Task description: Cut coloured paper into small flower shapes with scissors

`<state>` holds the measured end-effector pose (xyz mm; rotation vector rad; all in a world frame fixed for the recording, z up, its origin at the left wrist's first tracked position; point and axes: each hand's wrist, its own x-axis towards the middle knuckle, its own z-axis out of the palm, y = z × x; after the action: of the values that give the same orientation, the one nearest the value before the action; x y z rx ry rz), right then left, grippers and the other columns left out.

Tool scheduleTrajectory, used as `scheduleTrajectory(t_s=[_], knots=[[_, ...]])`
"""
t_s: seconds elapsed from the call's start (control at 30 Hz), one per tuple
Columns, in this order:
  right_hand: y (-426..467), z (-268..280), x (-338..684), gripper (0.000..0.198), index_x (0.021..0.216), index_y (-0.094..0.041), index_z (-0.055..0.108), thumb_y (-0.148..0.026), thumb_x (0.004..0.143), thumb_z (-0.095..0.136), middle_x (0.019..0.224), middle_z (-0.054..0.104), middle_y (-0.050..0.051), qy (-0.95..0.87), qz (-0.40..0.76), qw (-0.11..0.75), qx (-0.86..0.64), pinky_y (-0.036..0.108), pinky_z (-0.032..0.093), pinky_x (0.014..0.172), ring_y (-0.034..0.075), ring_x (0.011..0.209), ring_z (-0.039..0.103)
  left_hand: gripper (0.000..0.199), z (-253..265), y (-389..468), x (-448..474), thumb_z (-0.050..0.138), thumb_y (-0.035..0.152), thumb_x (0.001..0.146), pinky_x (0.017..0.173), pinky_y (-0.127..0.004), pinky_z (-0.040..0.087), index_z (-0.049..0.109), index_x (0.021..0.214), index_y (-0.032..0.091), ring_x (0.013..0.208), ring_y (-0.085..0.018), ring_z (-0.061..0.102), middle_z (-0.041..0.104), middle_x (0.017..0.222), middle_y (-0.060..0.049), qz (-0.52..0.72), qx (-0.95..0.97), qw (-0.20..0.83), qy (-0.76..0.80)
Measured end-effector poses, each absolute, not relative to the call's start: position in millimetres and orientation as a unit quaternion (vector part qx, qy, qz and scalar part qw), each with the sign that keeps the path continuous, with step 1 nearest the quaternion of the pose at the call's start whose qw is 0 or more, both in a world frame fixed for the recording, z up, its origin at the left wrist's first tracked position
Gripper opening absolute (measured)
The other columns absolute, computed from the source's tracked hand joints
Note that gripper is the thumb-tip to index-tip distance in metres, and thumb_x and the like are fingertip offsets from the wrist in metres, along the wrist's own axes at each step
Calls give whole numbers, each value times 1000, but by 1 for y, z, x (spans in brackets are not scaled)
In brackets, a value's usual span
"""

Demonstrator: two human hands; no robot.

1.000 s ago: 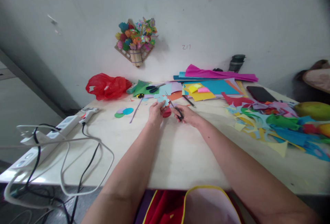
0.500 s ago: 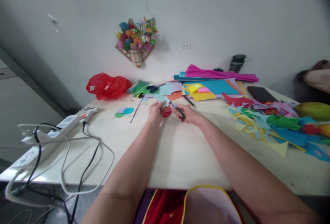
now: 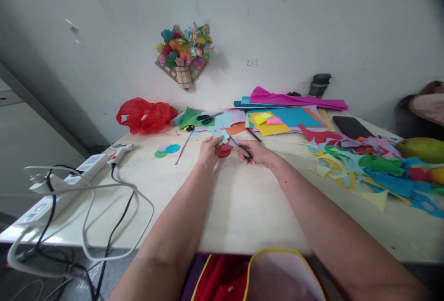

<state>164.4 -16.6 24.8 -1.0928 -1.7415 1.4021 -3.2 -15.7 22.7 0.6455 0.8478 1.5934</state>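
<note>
Across my lap lies soft red cloth with a yellow edging. Past it runs the smooth, pale table, and on my left a long white plastic power strip sits among looping cables. My left hand has its thumb and fingers pinched on a pale blue paper flower, flat and round-lobed, held over the middle of the table. My right hand is wrapped around the dark handles of the scissors; their thin metal blades slant up beside the flower's right edge, though I can't tell whether they touch it.

Just beneath the flower are red paper discs. To the left, smooth blue, green and lilac discs overlap; to the right, jagged, curling scraps make a loose heap. Farther back lie a slim dark pencil, flat coloured sheets and a crinkled red plastic bag. On the wall hangs a ribbed, woody holder full of bright blooms.
</note>
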Motion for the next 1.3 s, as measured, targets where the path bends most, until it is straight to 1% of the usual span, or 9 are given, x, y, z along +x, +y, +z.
scheduleTrajectory(t_s=[0.1, 0.2, 0.3, 0.47, 0.57, 0.67, 0.77, 1.0, 1.3], knots=[[-15, 24, 167, 28, 75, -18, 58, -42, 79, 72, 52, 53, -4, -674, 530, 311, -410, 18, 21, 30, 8, 39, 47, 12, 22, -16, -4, 72, 5, 66, 68, -28, 56, 64, 73, 11, 63, -15, 68, 71, 73, -8, 677, 281, 577, 361], [-14, 25, 170, 29, 73, -18, 57, -42, 81, 70, 52, 52, -5, -685, 525, 303, -405, 18, 22, 31, 7, 38, 47, 13, 22, -16, -6, 73, 5, 65, 69, -29, 56, 64, 72, 11, 63, -16, 69, 71, 73, -8, 674, 287, 580, 356], [-13, 25, 173, 27, 75, -17, 58, -41, 84, 66, 51, 52, -5, -693, 524, 296, -397, 18, 23, 31, 7, 38, 46, 14, 22, -15, -7, 74, 5, 65, 69, -29, 56, 65, 74, 11, 64, -17, 69, 71, 73, -8, 669, 293, 583, 356], [-11, 26, 179, 26, 78, -16, 60, -40, 86, 64, 54, 54, -3, -705, 523, 284, -386, 18, 24, 31, 7, 40, 48, 12, 20, -13, -10, 72, 6, 67, 65, -26, 56, 66, 75, 12, 65, -16, 69, 71, 74, -7, 654, 309, 587, 363], [-13, 30, 181, 24, 77, -15, 59, -37, 87, 63, 53, 54, -3, -702, 529, 275, -390, 18, 23, 31, 7, 40, 48, 14, 19, -12, -12, 73, 7, 66, 65, -25, 56, 66, 78, 12, 66, -15, 70, 72, 75, -7, 642, 322, 594, 363], [-18, 38, 183, 21, 78, -15, 60, -33, 86, 63, 52, 52, -4, -697, 536, 261, -398, 18, 22, 31, 7, 38, 46, 19, 19, -12, -14, 75, 8, 65, 66, -25, 56, 65, 81, 11, 69, -17, 71, 72, 77, -7, 630, 335, 604, 354], [-21, 43, 184, 20, 79, -14, 61, -32, 87, 62, 52, 53, -3, -694, 540, 254, -404, 18, 21, 31, 6, 38, 46, 17, 19, -12, -16, 74, 7, 65, 67, -26, 57, 66, 81, 11, 71, -17, 71, 72, 77, -7, 622, 345, 612, 346], [-20, 42, 186, 23, 82, -12, 63, -35, 87, 62, 51, 53, -3, -700, 535, 253, -399, 20, 22, 32, 7, 38, 46, 18, 19, -12, -19, 71, 6, 67, 67, -27, 57, 67, 83, 10, 72, -18, 71, 73, 81, -9, 612, 353, 621, 340], [-20, 44, 187, 25, 81, -13, 63, -37, 85, 65, 50, 54, -3, -694, 541, 247, -406, 21, 22, 33, 8, 37, 47, 22, 17, -11, -19, 74, 5, 66, 70, -29, 58, 66, 86, 9, 74, -19, 72, 73, 82, -9, 608, 359, 623, 337]])
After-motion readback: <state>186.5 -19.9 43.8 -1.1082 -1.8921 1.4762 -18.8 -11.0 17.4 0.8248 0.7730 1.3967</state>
